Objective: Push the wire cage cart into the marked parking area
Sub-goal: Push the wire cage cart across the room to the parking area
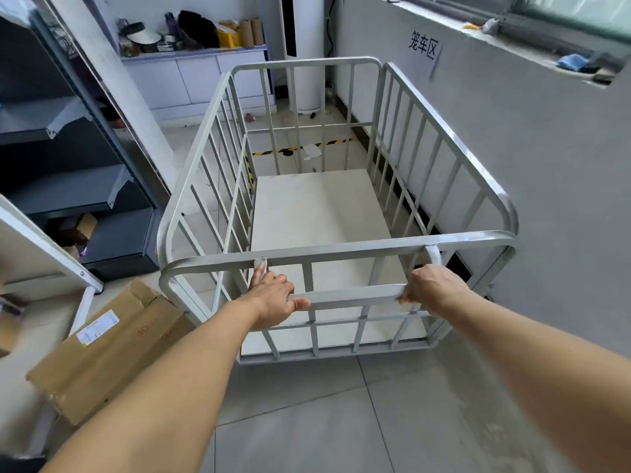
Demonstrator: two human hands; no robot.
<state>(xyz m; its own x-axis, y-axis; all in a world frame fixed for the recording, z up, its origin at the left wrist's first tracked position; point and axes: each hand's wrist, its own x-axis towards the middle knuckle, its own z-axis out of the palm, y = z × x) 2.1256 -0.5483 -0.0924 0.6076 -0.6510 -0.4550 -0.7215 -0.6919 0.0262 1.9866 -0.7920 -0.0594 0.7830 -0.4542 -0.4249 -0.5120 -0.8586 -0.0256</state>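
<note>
Gripping cart (pixel 341 206) handle (pixel 351 296), lengthwise toward striped tape (pixel 327 144)

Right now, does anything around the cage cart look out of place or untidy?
Yes. A crumpled scrap of white paper lies on the floor by the yellow-black floor tape, just ahead of the wire cage cart. A cardboard box lies tilted on the floor to the cart's left. Both hands grip the handle.

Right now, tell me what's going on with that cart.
A person grips the push handle of an empty wire cage cart with the left hand and the right hand. The cart stands along the grey wall under a paper sign. Yellow-black floor tape shows through its far bars. A cardboard box lies at its left.
</note>
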